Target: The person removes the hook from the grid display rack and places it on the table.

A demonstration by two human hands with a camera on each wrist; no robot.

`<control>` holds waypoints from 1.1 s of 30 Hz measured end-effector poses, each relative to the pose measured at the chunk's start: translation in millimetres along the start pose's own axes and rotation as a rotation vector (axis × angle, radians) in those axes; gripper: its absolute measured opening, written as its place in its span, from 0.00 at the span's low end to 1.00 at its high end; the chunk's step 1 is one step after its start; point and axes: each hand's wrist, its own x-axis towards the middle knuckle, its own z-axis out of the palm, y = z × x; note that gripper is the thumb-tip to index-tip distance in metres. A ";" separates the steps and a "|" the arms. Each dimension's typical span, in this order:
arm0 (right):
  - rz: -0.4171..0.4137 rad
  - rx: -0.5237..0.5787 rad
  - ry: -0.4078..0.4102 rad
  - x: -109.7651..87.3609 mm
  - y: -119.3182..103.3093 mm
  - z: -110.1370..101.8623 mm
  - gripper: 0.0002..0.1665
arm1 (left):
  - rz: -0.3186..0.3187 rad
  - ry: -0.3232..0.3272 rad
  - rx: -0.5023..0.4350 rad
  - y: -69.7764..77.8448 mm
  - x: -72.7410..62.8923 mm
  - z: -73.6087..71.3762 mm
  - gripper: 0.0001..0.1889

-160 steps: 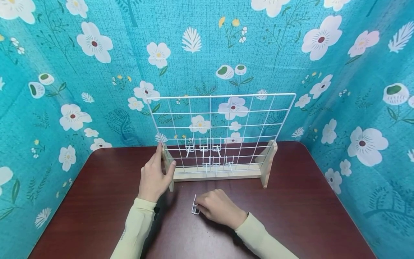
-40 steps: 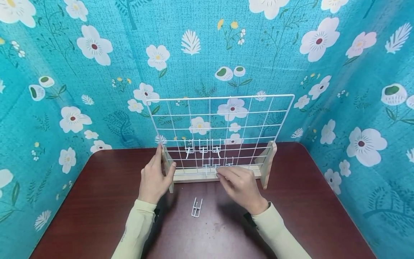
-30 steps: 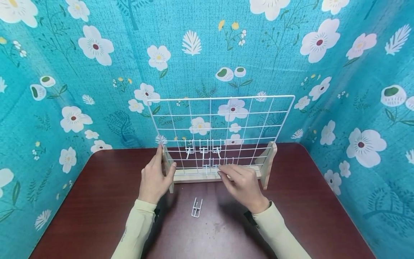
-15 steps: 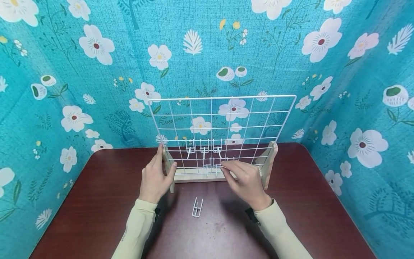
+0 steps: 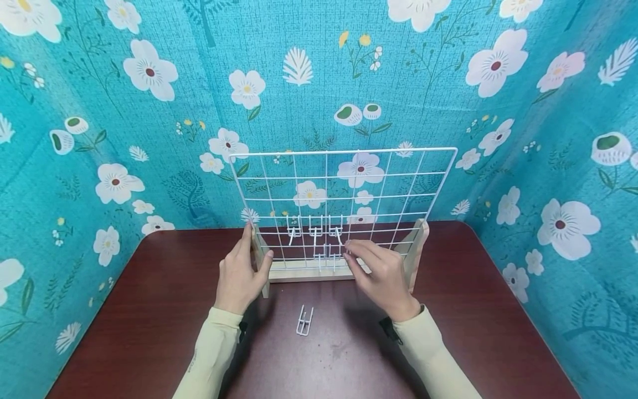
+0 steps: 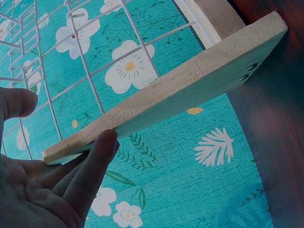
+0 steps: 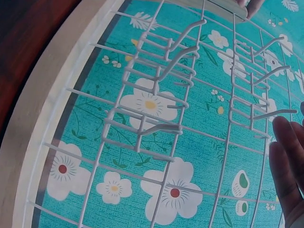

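Observation:
A white wire grid panel stands upright in a wooden base. My left hand rests at the left wooden end support; its fingers lie along the outer face, with the thumb apart from the wood. At the lower right of the hooks, my right hand is close in front of the grid, nothing visible between thumb and fingertips. In the right wrist view its fingers are by the prong tip of an upper-row hook. Three hooks hang in the lower row, including the rightmost hook, which the hand covers in the head view.
One loose white wire hook lies on the dark red table in front of the grid. The right wooden support stands beyond my right hand. Blue floral cloth surrounds the table's back and sides.
Earlier my right hand was at the loose hook on the table, then at the lower-row hooks. Over the last second it has drawn slightly up and right. My left hand has stayed at the support.

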 end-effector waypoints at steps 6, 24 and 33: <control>0.019 0.006 -0.006 0.8 0.5 0.0 0.10 | -0.004 -0.007 -0.001 0.0 -0.3 -0.4 0.42; 0.063 0.008 -0.026 5.7 3.3 3.6 0.13 | 0.000 0.002 0.002 1.2 1.8 -1.0 0.42; 0.064 0.009 -0.034 5.1 5.0 6.6 0.16 | -0.010 -0.006 -0.005 0.5 1.0 -1.1 0.42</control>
